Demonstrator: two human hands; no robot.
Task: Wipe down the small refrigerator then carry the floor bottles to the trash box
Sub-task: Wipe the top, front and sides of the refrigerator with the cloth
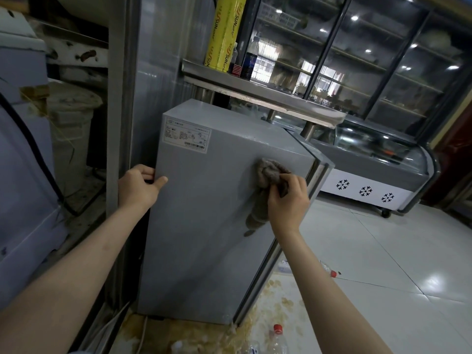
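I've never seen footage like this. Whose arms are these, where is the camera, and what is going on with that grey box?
There is no machine here: a person wears one camera on the head, looking down at their own arms. The left hand steadies the edge of a small grey refrigerator. The right hand presses a crumpled rag against its side, wiping it. On the stained tile floor lie empty plastic bottles with red caps, not yet picked up.

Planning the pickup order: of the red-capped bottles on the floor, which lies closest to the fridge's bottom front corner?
The clear bottle at the bottom edge, red cap up, on the stained tiles. The other red-capped bottle lies farther right on clean tile.
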